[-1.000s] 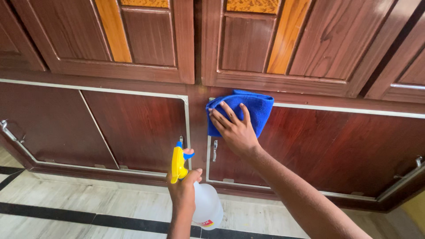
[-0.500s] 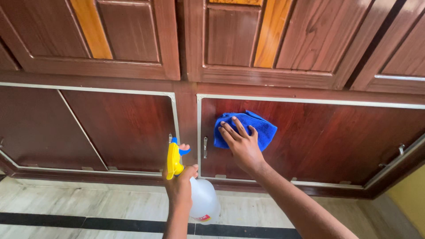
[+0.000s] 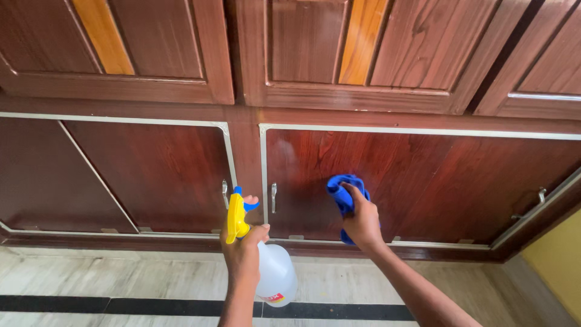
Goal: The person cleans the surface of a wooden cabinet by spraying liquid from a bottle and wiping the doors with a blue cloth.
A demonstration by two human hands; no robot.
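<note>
My right hand (image 3: 363,223) grips a bunched blue cloth (image 3: 342,192) and presses it against the lower part of a dark red-brown cabinet door (image 3: 423,175). My left hand (image 3: 243,249) holds a clear spray bottle (image 3: 276,280) with a yellow and blue trigger head (image 3: 235,217); one finger rests on the trigger. The nozzle points at the cabinet front near two small metal handles (image 3: 273,197).
A second lower cabinet door (image 3: 151,175) with pale trim is to the left. Raised wooden doors with orange panels (image 3: 357,42) sit above. Pale tiled floor (image 3: 121,278) with a black stripe lies below. A yellow wall (image 3: 560,266) is at the right.
My right hand has slid the blue cloth down the cabinet door, from near its top edge to its lower part, and bunched it. The left hand still holds the bottle.
</note>
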